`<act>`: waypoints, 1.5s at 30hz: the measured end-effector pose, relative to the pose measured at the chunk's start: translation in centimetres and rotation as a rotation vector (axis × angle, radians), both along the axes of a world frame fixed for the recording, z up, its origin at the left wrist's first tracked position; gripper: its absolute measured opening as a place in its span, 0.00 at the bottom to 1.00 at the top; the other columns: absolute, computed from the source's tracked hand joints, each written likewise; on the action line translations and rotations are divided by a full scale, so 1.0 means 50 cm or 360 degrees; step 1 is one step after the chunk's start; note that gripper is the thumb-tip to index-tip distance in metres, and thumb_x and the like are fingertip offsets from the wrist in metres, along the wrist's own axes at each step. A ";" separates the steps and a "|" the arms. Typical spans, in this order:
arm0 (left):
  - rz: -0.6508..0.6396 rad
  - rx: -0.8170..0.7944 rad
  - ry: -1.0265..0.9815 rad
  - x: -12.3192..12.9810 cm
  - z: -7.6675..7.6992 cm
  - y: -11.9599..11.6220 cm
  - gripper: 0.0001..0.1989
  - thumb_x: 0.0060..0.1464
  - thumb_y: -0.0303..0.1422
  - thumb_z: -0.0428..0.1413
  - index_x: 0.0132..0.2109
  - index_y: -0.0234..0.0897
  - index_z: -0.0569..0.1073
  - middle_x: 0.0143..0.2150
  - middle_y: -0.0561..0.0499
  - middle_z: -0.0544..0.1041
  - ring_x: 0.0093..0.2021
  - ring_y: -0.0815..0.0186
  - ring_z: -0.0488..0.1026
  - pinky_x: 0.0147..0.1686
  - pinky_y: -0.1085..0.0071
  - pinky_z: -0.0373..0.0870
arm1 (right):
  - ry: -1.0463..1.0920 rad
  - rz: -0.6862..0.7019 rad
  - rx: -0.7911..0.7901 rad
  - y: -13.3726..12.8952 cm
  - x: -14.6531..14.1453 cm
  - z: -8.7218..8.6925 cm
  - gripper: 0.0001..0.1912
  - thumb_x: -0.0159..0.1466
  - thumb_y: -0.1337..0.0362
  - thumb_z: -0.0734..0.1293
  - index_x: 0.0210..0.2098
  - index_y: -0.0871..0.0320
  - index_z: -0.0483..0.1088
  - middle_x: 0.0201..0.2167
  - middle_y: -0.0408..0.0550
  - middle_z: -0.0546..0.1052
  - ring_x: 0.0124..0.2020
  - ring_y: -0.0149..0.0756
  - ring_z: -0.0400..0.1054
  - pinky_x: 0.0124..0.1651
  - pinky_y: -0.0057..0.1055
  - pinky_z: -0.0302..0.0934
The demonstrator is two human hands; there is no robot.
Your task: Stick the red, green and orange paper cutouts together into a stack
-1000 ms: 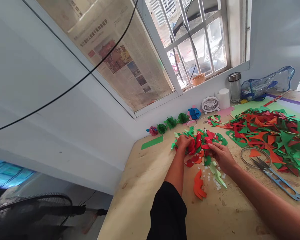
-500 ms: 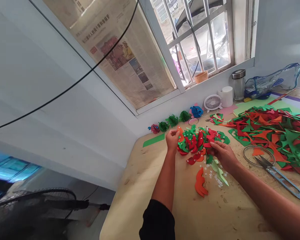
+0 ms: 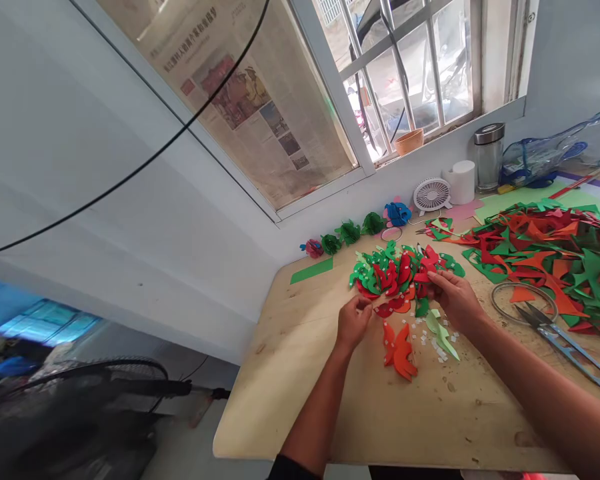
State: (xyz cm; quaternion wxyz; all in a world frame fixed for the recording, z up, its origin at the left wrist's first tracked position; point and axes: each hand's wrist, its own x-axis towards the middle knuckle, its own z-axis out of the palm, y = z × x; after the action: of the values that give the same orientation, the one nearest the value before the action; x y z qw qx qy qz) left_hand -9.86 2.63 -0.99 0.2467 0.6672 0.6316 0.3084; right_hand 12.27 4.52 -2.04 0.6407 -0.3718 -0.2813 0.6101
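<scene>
My left hand [image 3: 354,323] hovers just above the table at the near left edge of a heap of cut paper shapes [image 3: 380,273]. Its fingers are loosely bent and I see nothing between them. My right hand [image 3: 454,297] pinches a red paper piece [image 3: 422,276] on the heap's right side. The heap mixes green, red and orange curved shapes dotted with small white squares. In front of it lie orange paper pieces [image 3: 401,353], a pale green paper piece [image 3: 441,333] and scattered white bits.
Scissors [image 3: 563,343] and a metal ring [image 3: 524,287] lie right of my right arm. Beyond them spreads a big pile of paper scraps [image 3: 560,260]. Folded paper ornaments [image 3: 350,231], a small white fan [image 3: 432,195] and a glass jar [image 3: 489,160] line the wall.
My left hand has come from the heap's far left side towards me. An orange piece that was beside it now lies next to the other orange pieces. My right hand stays on the red piece.
</scene>
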 end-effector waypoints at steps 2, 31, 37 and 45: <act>-0.0055 0.0090 0.0236 0.015 0.011 0.042 0.08 0.49 0.28 0.52 0.35 0.39 0.75 0.34 0.51 0.78 0.37 0.65 0.73 0.38 0.69 0.67 | -0.0009 -0.0021 -0.0006 0.001 0.002 0.000 0.15 0.44 0.54 0.74 0.21 0.57 0.69 0.17 0.41 0.69 0.17 0.27 0.58 0.20 0.27 0.53; 0.0077 -0.0022 0.1191 0.059 0.010 0.161 0.11 0.56 0.33 0.47 0.37 0.41 0.75 0.37 0.46 0.77 0.44 0.60 0.71 0.43 0.65 0.59 | 0.0104 0.0033 -0.0066 -0.001 0.002 0.008 0.13 0.44 0.57 0.75 0.19 0.58 0.71 0.17 0.39 0.69 0.17 0.25 0.57 0.20 0.26 0.51; 0.0068 -0.0059 0.1215 0.042 0.050 0.163 0.11 0.56 0.35 0.48 0.36 0.42 0.74 0.38 0.49 0.78 0.43 0.62 0.72 0.41 0.67 0.59 | 0.0090 0.0034 -0.0052 0.001 0.001 0.004 0.13 0.44 0.56 0.75 0.20 0.58 0.71 0.16 0.39 0.68 0.17 0.25 0.57 0.20 0.26 0.51; 0.0106 -0.0080 0.1388 0.030 0.109 0.145 0.12 0.54 0.31 0.46 0.34 0.38 0.75 0.39 0.44 0.78 0.44 0.57 0.71 0.44 0.62 0.57 | 0.0101 0.0030 -0.0058 0.002 0.003 0.004 0.13 0.44 0.57 0.75 0.22 0.59 0.71 0.16 0.39 0.69 0.17 0.25 0.57 0.20 0.25 0.52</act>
State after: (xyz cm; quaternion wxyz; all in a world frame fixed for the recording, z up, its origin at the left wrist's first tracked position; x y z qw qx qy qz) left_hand -8.37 9.88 4.46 -0.0371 0.7079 0.7052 -0.0098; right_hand 12.41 4.59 -1.84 0.6366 -0.3613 -0.2532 0.6325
